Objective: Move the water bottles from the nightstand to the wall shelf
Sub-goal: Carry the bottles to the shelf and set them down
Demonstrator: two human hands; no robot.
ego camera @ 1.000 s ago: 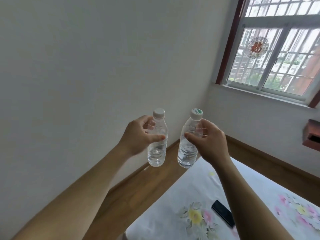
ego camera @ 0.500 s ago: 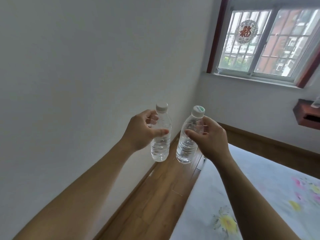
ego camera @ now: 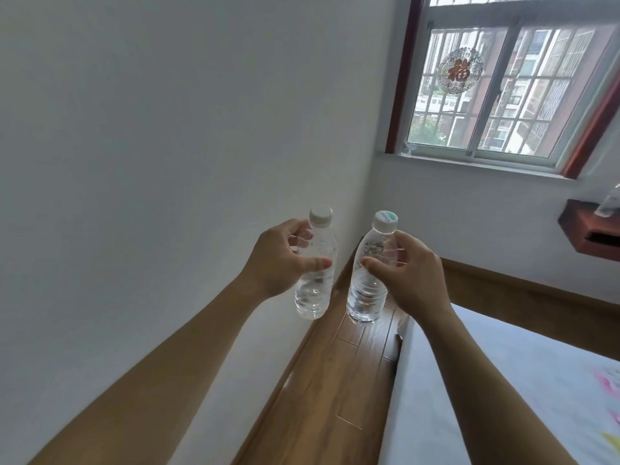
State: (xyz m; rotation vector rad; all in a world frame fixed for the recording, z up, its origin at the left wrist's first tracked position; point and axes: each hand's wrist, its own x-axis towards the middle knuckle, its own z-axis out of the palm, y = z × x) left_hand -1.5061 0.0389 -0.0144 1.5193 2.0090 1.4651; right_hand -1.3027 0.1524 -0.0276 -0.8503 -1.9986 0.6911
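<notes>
Head view, single camera. I have both arms stretched forward, each hand carrying one clear water bottle in the air. The bottles are upright, side by side, and not touching.

Left hand [ego camera: 281,260]: grips the left bottle [ego camera: 315,293] round its upper body. The thumb lies across the front and the fingers [ego camera: 303,234] are curled round the back, visible through the plastic. Plain white cap [ego camera: 321,217].

Right hand [ego camera: 412,273]: grips the right bottle [ego camera: 365,293] the same way, just below the shoulder — thumb in front, fingers wrapped behind. Its lid [ego camera: 385,221] is white with green print on top.

Both bottles show water in the lower part. They hang over the strip of wooden floor [ego camera: 335,380] between the white wall [ego camera: 134,129] and the bed [ego camera: 503,380].

The wall shelf [ego camera: 590,229], dark reddish wood, sits at the right edge below the window [ego camera: 503,95], well apart from both bottles. A clear object [ego camera: 611,207] stands on it, cut by the frame — I cannot tell what it is.

A round red ornament [ego camera: 461,70] is stuck on the barred window glass.
</notes>
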